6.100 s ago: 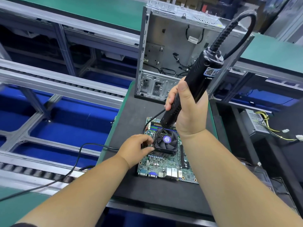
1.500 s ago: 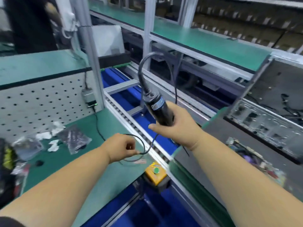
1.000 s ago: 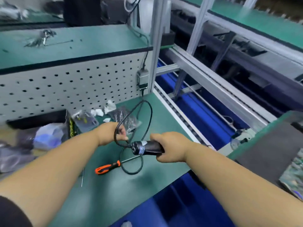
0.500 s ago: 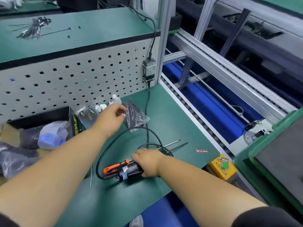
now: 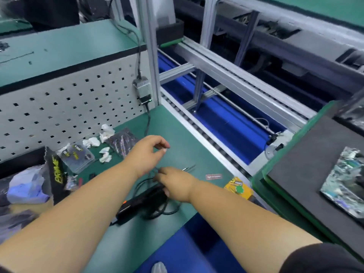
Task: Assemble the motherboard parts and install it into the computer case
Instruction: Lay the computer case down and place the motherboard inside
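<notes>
Half a second on, both hands have shifted: the right hand (image 5: 173,182), which had been closed over the electric screwdriver (image 5: 141,203), now rests with its fingers loosely bent at the tool's front end, and whether they grip the body or only touch it cannot be told through the blur; the left hand (image 5: 149,152) has come across from the plastic bags (image 5: 122,142) to hover just beyond the right fingers, thumb and forefinger drawn near together over nothing visible. Below the right palm the screwdriver lies flat on the green bench mat (image 5: 122,243), its black cable (image 5: 157,211) looped beside it. Loose bits (image 5: 189,167) lie just past the right fingertips. The motherboard (image 5: 346,188), a blurred shape, sits on a dark foam pad (image 5: 307,154), well apart from both hands. Judged from this, the step is parking the tool: it is best released fully at rest, cable kept clear of the bench edge, before the hands go to the board.
</notes>
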